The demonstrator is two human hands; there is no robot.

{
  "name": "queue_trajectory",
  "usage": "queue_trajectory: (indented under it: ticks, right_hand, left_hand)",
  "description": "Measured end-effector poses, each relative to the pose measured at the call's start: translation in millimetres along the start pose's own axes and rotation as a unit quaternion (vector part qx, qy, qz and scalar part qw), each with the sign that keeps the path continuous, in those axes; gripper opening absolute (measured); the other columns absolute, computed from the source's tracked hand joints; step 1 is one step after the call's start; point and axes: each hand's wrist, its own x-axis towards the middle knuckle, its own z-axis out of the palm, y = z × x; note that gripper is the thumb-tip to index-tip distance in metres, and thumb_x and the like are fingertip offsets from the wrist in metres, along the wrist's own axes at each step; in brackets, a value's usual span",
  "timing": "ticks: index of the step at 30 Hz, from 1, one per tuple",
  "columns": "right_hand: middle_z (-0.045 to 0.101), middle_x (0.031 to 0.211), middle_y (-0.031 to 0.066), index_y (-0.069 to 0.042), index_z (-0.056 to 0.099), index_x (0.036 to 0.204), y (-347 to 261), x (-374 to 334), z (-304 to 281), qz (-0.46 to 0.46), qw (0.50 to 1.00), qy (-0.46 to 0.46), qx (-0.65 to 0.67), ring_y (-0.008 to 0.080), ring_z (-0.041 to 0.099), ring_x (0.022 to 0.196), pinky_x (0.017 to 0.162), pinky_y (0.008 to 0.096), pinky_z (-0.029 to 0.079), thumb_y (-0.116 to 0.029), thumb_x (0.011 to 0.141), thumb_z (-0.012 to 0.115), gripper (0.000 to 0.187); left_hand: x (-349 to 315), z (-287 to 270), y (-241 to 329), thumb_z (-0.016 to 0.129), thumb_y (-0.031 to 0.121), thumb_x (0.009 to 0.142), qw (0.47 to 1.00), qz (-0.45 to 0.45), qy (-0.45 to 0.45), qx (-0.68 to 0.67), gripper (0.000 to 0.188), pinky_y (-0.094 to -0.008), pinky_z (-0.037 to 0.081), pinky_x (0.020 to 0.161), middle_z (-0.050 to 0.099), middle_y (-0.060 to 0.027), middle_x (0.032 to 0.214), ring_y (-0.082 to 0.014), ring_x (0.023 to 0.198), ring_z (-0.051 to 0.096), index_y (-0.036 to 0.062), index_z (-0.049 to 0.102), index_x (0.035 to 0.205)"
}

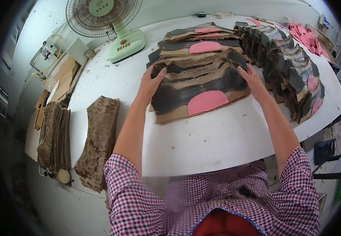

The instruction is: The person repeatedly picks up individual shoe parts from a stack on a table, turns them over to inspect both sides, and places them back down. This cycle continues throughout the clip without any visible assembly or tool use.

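Observation:
Curved cut pieces of brown plush fabric [202, 72] lie overlapped in front of me, their tan backing and dark grey coated areas showing. The nearest piece carries a pink half-round patch [208, 103]. My left hand [153, 82] is closed on the left end of these pieces, thumb on top. At their right end, my right hand [253, 80] grips the edge in the same way. Fingers under the fabric are hidden on both sides. Just beyond, more pieces with a pink patch [206, 47] overlap in a row.
To the right, a long curved row of similar pieces [275, 59] runs along the white table [202, 149]. Pink cut patches [306, 39] are heaped at the far right. A green desk fan [126, 46] stands at the back left. Brown plush stacks [97, 141] lie at the left edge.

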Motion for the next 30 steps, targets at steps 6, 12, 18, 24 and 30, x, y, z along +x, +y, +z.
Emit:
queue_trajectory:
  ticks: [6,12,18,24,30]
  right_hand:
    - [0.061,0.108,0.0071,0.002,0.054,0.117,-1.1,-3.5,1.6,0.025,0.995,-0.073,0.056,0.0132,0.056,0.098,0.089,0.0282,0.044,-0.035,0.084,0.071,0.053]
    - [0.061,0.103,0.0065,0.001,0.056,0.113,-4.4,-75.1,-12.3,0.003,0.993,-0.032,0.111,0.0111,0.057,0.091,0.080,0.0255,0.047,-0.024,0.087,0.068,0.037]
    - [0.063,0.091,0.0033,-0.001,0.061,0.102,-18.6,-145.6,-52.1,0.045,0.988,0.089,0.116,0.0085,0.059,0.081,0.070,0.0221,0.048,-0.021,0.090,0.064,0.024]
    - [0.063,0.093,0.0037,0.003,0.059,0.110,-76.1,-160.6,-77.3,-0.018,0.994,0.108,-0.001,0.0090,0.058,0.087,0.078,0.0235,0.047,-0.024,0.091,0.062,0.033]
    - [0.060,0.109,0.0117,0.001,0.057,0.115,-34.1,-177.4,-72.2,-0.226,0.934,0.133,-0.244,0.0175,0.058,0.096,0.084,0.0298,0.047,-0.011,0.090,0.060,0.028]
  left_hand:
    - [2.8,23.6,-31.4,0.072,0.025,0.085,0.908,0.257,0.183,0.275,0.042,-0.0310,0.042,0.091,0.062,-0.0118,0.107,-0.0190,0.099,0.055,0.0035,0.055,0.116]
    - [-61.1,29.2,13.0,0.067,0.008,0.087,0.948,0.210,0.137,0.196,0.022,-0.0299,0.048,0.075,0.064,-0.0084,0.088,-0.0210,0.080,0.060,0.0029,0.050,0.100]
    - [-129.2,55.5,68.8,0.066,0.007,0.088,0.988,0.112,0.070,0.083,0.016,-0.0230,0.043,0.070,0.061,-0.0035,0.087,-0.0084,0.076,0.052,0.0011,0.053,0.094]
    - [-119.0,59.5,90.7,0.068,0.015,0.086,0.996,0.015,0.016,0.085,0.022,-0.0291,0.047,0.072,0.063,-0.0107,0.089,-0.0155,0.084,0.059,-0.0011,0.055,0.094]
    - [-153.1,57.2,39.7,0.069,0.020,0.085,0.941,0.154,0.082,0.290,0.038,-0.0392,0.045,0.093,0.059,-0.0183,0.115,-0.0334,0.111,0.054,0.0010,0.058,0.116]
